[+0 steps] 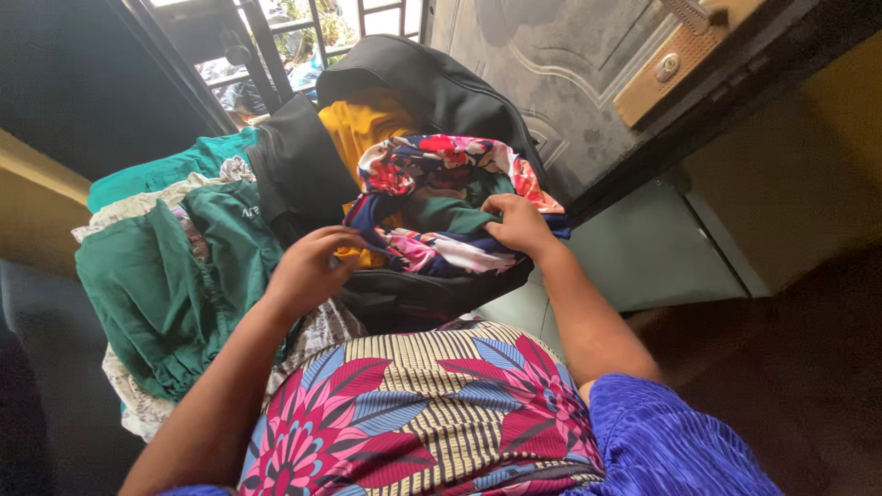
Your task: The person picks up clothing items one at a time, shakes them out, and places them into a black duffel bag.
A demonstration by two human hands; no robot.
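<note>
Over the open black bag (441, 92), both hands pinch a floral cloth (441, 197): left hand (308, 271) clamped on its near edge, right hand (519, 223) on the far side. Yellow garment (363, 124) inside, apparently underneath. Green clothes (175, 276) piled left.

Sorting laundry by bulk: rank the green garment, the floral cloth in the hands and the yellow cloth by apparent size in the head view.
1. green garment
2. floral cloth, partly bunched
3. yellow cloth, mostly hidden, so its true size is unsure.
</note>
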